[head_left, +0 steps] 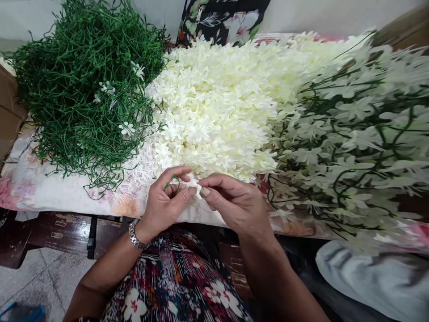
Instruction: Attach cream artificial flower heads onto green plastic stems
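Observation:
My left hand is closed in a pinch on a thin green plastic stem, which curls out between the fingers. Thumb and fingertips of my right hand pinch a small white artificial flower at the stem's end, and my left thumb touches it too. Fingertips partly cover the flower. Just beyond my hands lies a broad heap of cream-white flower petals. White thread-like stamens are scattered left of my left hand, beside a tangled mound of green stems.
Stemmed white flowers are piled on the right. A floral cloth covers the work surface. Behind stands a dark flower-print bag; a cardboard box is at far left. Pale grey fabric shows at lower right.

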